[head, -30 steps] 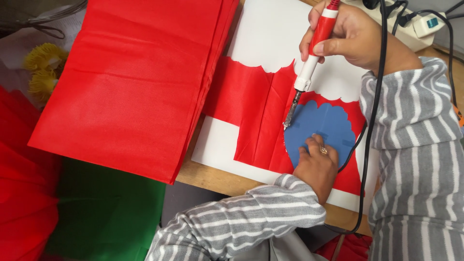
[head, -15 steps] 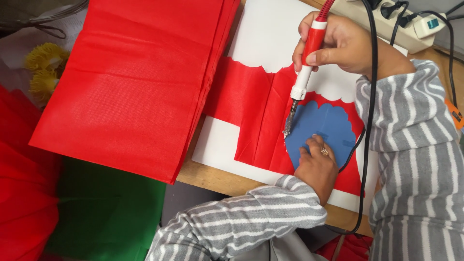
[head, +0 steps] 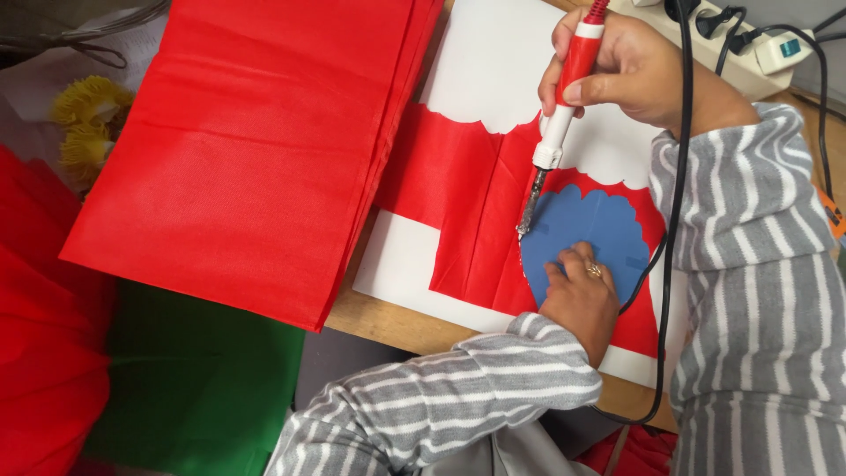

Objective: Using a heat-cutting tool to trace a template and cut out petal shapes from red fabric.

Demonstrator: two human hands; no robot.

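Observation:
My right hand (head: 630, 66) grips a red and white corded cutting iron (head: 564, 110), held steeply with its metal tip touching the left edge of a blue scalloped template (head: 595, 234). That template lies on a strip of red fabric (head: 467, 211) spread over a white board (head: 498, 62). My left hand (head: 582, 300), a ring on one finger, presses flat on the template's lower part, fingers spread. The fabric's upper edge is cut in a scalloped line. Both sleeves are grey and white striped.
A thick stack of folded red fabric (head: 256, 150) covers the table's left part. Green fabric (head: 194, 388) and more red fabric (head: 40, 353) lie lower left, yellow pompoms (head: 84, 123) beside them. A white power strip (head: 749, 57) with black cords sits top right. The wooden table edge (head: 397, 326) shows below the board.
My right hand has moved the iron's tip a little along the template's left edge. My left hand stays pressed on the template.

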